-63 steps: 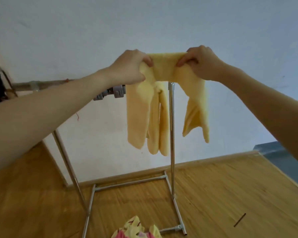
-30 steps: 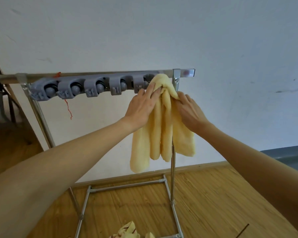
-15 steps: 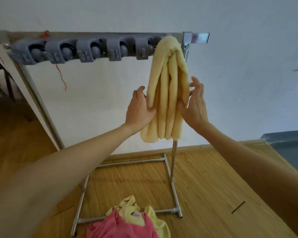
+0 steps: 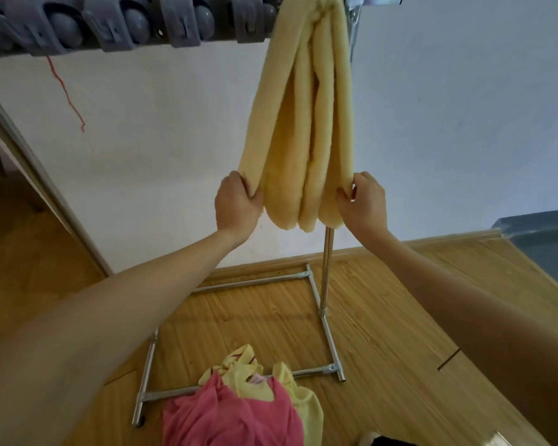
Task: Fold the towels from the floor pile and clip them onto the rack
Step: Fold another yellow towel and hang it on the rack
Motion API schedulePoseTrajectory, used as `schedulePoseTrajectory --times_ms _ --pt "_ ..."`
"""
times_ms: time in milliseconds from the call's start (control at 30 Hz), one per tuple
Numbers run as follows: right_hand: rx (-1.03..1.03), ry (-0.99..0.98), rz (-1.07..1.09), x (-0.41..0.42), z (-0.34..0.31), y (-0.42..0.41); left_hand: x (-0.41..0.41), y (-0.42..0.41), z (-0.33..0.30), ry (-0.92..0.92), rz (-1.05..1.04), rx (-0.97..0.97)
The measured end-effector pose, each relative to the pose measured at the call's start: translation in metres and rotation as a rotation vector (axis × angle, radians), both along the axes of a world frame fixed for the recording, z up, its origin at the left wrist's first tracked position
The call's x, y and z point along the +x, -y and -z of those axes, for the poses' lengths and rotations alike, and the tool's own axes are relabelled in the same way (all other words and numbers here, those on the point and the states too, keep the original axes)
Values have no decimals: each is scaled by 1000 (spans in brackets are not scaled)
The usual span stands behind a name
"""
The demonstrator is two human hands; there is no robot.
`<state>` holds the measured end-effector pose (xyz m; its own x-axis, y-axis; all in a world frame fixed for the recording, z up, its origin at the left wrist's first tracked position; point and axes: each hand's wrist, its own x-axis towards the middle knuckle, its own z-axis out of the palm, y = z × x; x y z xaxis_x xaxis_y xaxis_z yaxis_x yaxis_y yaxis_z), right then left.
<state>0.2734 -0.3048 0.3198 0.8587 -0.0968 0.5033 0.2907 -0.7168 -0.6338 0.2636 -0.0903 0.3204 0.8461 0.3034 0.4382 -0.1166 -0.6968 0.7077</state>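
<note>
A folded yellow towel point(image 4: 303, 117) hangs from the metal rack point(image 4: 325, 275) against a white wall point(image 4: 448, 123). The left hand point(image 4: 236, 204) and right hand point(image 4: 364, 201) pinch its lower edges. A towel pile point(image 4: 239, 410) lies on the wooden floor point(image 4: 384, 333).

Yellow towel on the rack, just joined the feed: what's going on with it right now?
The folded yellow towel hangs from the rightmost grey clip on the rack. The person grips its lower end on both sides: the left hand holds the left fold, and the right hand pinches the right fold. The other grey clips are empty. A pile of pink and yellow towels waits on the wooden floor below.
</note>
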Motion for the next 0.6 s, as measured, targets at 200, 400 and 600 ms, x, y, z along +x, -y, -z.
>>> schedulePoseTrajectory --times_ms 200,400,600 --pt "-53 -38 -66 -12 29 2 -5 25 32 -29 267 134" --pt "-108 -185 -86 -35 70 -1 -25 20 75 -245 373 217" --pt "-293 -522 -238 -73 164 -25 -66 -14 153 -526 333 243"
